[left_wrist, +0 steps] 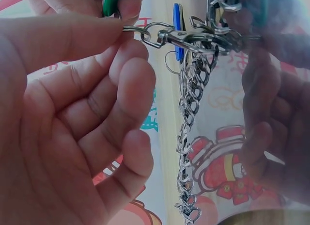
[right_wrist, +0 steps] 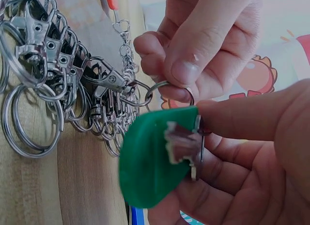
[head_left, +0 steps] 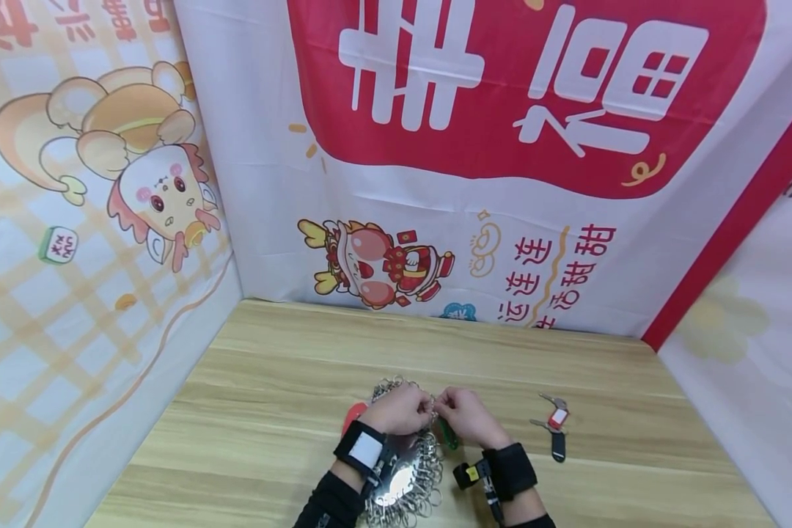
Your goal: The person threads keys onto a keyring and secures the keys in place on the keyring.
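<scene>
My left hand (head_left: 402,409) pinches a metal split ring (right_wrist: 162,87) between thumb and forefinger. The ring hangs from a swivel clasp (right_wrist: 104,74), one of several clasps with rings along the edge of a shiny plate (head_left: 399,480). Close to it, my right hand (head_left: 470,416) holds a green key tag (right_wrist: 155,157) with a silver key (right_wrist: 184,147) beside it, the fingertips right at the left hand's ring. A silver chain (left_wrist: 186,128) hangs near the left hand in the left wrist view.
On the wooden table (head_left: 237,440), to the right, lie keys with a red tag (head_left: 558,418) and a black tag (head_left: 558,446). Something red (head_left: 354,416) shows beside the left wrist, and a blue item (left_wrist: 178,31) behind the chain. Printed cloth (head_left: 264,183) walls the back and sides.
</scene>
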Available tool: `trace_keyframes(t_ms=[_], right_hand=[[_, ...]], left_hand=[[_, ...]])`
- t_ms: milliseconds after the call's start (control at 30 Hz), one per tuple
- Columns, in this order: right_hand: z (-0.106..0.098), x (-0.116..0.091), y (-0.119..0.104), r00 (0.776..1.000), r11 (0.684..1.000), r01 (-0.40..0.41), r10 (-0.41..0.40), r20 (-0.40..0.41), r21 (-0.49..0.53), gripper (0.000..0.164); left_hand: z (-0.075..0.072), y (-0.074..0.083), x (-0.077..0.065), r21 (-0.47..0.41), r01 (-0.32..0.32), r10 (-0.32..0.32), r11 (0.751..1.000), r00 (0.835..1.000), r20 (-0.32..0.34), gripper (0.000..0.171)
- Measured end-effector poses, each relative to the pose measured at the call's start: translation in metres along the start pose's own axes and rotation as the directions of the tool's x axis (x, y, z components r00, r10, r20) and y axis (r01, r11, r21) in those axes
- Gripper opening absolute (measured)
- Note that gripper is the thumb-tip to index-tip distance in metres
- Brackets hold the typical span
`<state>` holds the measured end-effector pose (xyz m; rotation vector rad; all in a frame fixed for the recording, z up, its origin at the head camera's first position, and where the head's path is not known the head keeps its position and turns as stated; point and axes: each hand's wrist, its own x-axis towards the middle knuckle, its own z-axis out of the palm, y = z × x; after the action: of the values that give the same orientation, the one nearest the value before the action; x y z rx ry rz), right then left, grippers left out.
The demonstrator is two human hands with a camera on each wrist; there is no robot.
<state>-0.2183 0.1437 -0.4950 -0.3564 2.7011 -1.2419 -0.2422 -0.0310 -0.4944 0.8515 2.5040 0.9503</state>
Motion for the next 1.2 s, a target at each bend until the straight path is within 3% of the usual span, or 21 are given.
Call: trace_keyframes(t_ms=[367,700,1200], right_hand=[[0.001,-0.002,-0.002,0.998,1.0,0.014,-0.015,0.062,0.019,0.012],[0.003,-0.002,-0.003,0.996,0.999,-0.003,0.0,0.088,0.042,0.015],[0.003,-0.004,-0.002,0.998,0.999,0.007,-0.009,0.067,0.031,0.011]], left_hand=[[0.0,-0.001,0.001,0.068,0.022,-0.02,0.997,0.999,-0.026,0.028],[0.003,-0.003,0.0,0.056,0.065,-0.063,0.996,0.997,-0.033,0.024],[0.009,0.002,-0.002,0.098,0.035,-0.028,0.995,0.997,-0.066,0.023]])
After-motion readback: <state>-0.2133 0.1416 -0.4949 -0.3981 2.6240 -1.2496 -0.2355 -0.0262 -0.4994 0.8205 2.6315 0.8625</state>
